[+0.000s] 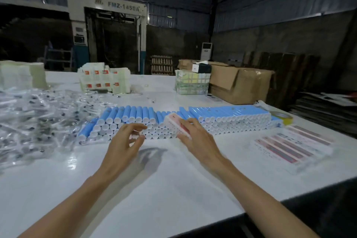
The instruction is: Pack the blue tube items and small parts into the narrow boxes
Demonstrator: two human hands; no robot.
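A wide white table [173, 179] fills a dim warehouse, with a large machine and stacked cartons behind it. The narrow box [172, 121], white with red print, is held up just above the middle of the row of blue tubes [135, 115]. It looks like thin card: light, easily crushed at the sides and probably slick, so it is best held across its long edges, not by the open end. The right hand [195, 134] grips it that way, with its fingers [190, 121] curled over the top face and the thumb beneath.

The tubes lie stacked in layers with their white ends facing the person. They seem light, stiff and prone to rolling, so one is probably best taken by its end. The left hand [125, 141] hovers in front of them, its fingertips [139, 126] half-curled toward the thumb; I cannot tell whether it pinches anything.

Clear bags of small parts [38, 118] are heaped on the left. Flat printed boxes [289, 145] lie on the right, near a tape roll [282, 117].
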